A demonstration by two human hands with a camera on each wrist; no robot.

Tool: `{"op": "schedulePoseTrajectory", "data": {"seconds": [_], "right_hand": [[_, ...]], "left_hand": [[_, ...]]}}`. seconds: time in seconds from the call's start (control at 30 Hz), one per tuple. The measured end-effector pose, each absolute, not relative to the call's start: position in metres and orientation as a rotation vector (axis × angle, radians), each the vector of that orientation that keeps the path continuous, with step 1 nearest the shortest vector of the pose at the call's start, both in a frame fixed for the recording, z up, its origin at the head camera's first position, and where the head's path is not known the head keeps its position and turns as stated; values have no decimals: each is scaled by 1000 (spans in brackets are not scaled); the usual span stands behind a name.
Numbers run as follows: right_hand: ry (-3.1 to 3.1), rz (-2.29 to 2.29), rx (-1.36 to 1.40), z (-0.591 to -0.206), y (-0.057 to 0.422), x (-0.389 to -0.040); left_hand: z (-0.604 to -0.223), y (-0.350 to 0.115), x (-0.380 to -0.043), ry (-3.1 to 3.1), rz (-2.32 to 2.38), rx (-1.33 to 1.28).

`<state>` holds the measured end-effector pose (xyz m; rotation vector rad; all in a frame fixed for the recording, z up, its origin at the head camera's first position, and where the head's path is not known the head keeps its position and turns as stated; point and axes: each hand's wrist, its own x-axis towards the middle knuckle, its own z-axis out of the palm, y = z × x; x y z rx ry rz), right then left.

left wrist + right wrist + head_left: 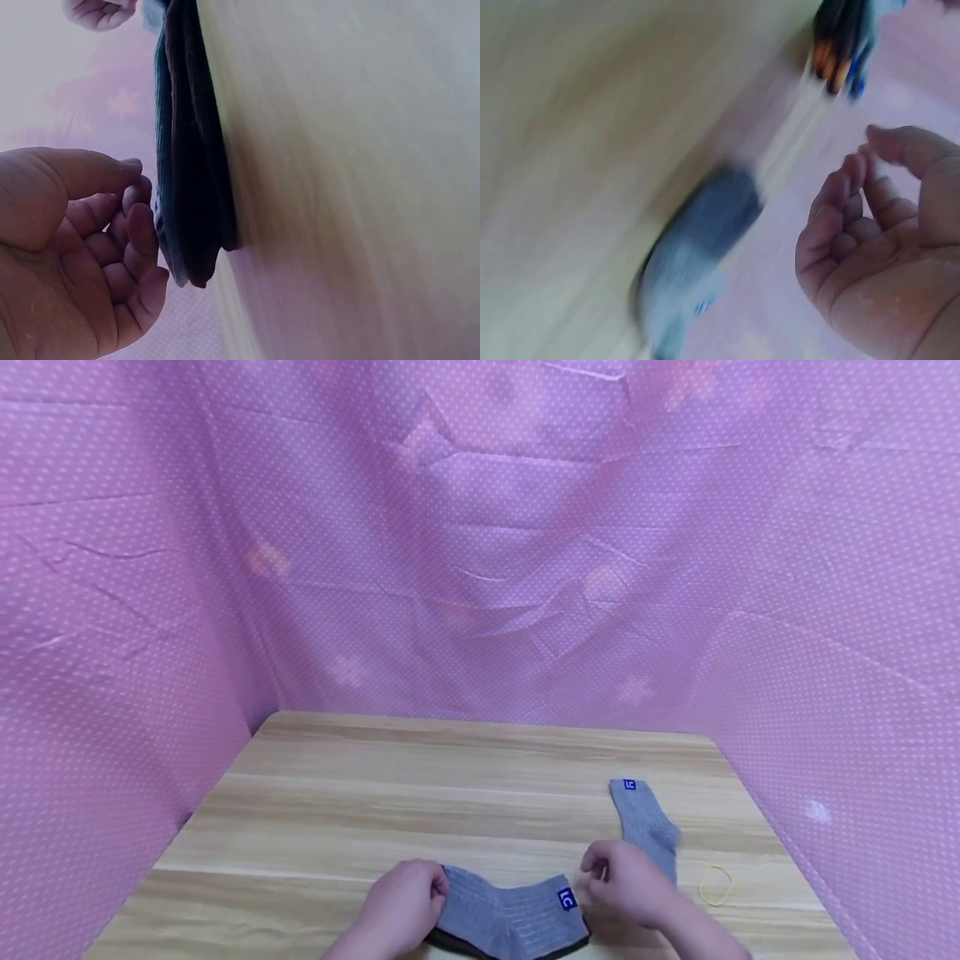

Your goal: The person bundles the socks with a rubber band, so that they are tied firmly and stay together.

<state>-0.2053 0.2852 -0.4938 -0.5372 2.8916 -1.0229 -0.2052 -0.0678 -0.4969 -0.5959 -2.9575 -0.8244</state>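
Note:
A grey ribbed sock [502, 910] with a blue tag lies on top of darker socks [196, 150] at the table's near edge. My left hand [408, 902] is at the left end of this stack. In the left wrist view, its fingers [139, 225] are loosely curled beside the socks, and nothing shows between them. My right hand [633, 885] hovers just right of the stack, fingers loosely bent and holding nothing. It partly hides a second grey sock [645, 818] with a blue tag, which lies behind it.
A thin yellow rubber band [716, 886] lies right of the second sock. The wooden table [420, 785] is enclosed by pink dotted cloth [480, 568] at the back and both sides. Orange bits [831, 64] show at the stack's end in the right wrist view.

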Motion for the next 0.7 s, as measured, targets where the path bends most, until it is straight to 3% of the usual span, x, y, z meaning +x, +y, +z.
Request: {"op": "schedulePoseTrajectory", "data": {"seconds": [0.23, 0.7], "right_hand": [[2982, -677, -109, -489, 318, -216], [2924, -541, -85, -490, 324, -223]], "left_hand": [[-489, -71, -210, -3004, -880, -534], [-481, -74, -216, -2974, -885, -483]]}}
